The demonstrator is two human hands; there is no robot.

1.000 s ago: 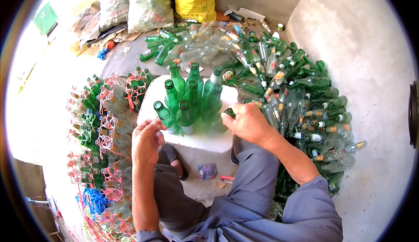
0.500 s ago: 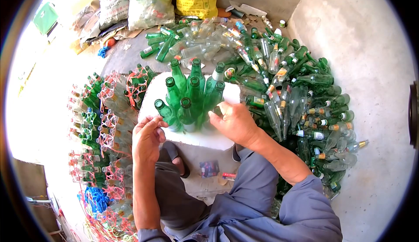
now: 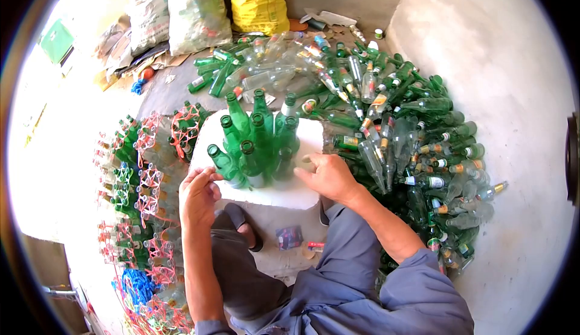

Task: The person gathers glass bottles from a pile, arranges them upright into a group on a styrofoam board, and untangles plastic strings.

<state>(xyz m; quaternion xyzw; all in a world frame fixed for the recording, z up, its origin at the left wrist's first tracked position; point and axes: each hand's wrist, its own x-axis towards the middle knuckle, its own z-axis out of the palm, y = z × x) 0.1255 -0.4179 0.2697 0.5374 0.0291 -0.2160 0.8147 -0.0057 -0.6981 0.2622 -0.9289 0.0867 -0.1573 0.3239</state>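
A tight group of green glass bottles (image 3: 260, 132) stands on a white block-like stand (image 3: 307, 193) between my knees. The near-left bottle (image 3: 223, 161) leans outward a little. My left hand (image 3: 199, 197) is beside that bottle, thumb and fingers pinched together; whatever they hold is too small to make out. To the right of the group, my right hand (image 3: 329, 177) hovers just above the stand with curled fingers. Its grip is closed too, and I cannot see what is in it. A gap shows between this hand and the nearest bottle.
Loose green and clear bottles (image 3: 423, 135) are heaped on the right and behind. Bundles of bottles bound with pink string (image 3: 154, 184) line the left, near blue string (image 3: 138, 285). Full sacks (image 3: 199, 15) and a yellow sack (image 3: 258, 3) stand at the back. A wall (image 3: 483, 51) rises right.
The view has shifted slightly, so the bottles sit lower and further left. My right hand has moved a little away from the bottles. My left hand stays beside the near-left bottle.
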